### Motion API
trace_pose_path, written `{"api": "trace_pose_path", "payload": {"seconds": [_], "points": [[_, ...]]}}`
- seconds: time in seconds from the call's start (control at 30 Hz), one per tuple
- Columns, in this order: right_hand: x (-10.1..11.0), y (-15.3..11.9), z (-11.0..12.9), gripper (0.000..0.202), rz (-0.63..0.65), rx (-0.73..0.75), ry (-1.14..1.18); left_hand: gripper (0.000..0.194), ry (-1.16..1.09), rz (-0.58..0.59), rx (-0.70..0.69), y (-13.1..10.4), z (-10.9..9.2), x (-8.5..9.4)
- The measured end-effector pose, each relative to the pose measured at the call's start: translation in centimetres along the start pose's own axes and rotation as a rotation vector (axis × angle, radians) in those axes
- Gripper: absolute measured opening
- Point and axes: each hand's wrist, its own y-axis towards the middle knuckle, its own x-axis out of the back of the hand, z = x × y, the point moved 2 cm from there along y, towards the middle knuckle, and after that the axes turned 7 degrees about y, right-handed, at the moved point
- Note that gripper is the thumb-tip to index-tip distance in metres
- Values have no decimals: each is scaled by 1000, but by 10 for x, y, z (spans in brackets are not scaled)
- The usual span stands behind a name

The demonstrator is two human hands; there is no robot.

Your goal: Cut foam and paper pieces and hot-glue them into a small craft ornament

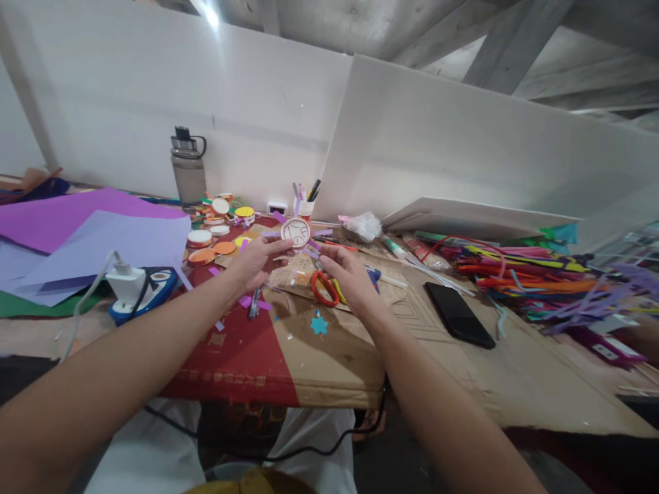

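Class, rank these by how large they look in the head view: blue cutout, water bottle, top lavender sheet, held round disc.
1. Top lavender sheet
2. Water bottle
3. Held round disc
4. Blue cutout

One bottle (188,173), one phone (458,314), one pen cup (303,208) and one blue cutout (318,324) show, with round discs (199,237) too crowded to count.

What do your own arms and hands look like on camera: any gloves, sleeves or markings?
The left hand and right hand are bare, without gloves. The forearms show no sleeves, watch, bracelet or clear markings. The fingers are too small to rule out a thin ring. White clothing covers the legs.
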Motion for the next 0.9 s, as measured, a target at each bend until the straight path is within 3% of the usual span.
{"api": "trace_pose_path", "payload": {"seconds": [0.6,0.9], "points": [[-15,-1,-3,20,-28,-103,-70,30,32,24,28,3,10,1],[-14,-1,-6,25,-3,-104,-83,27,-6,11,57,4,11,2]]}}
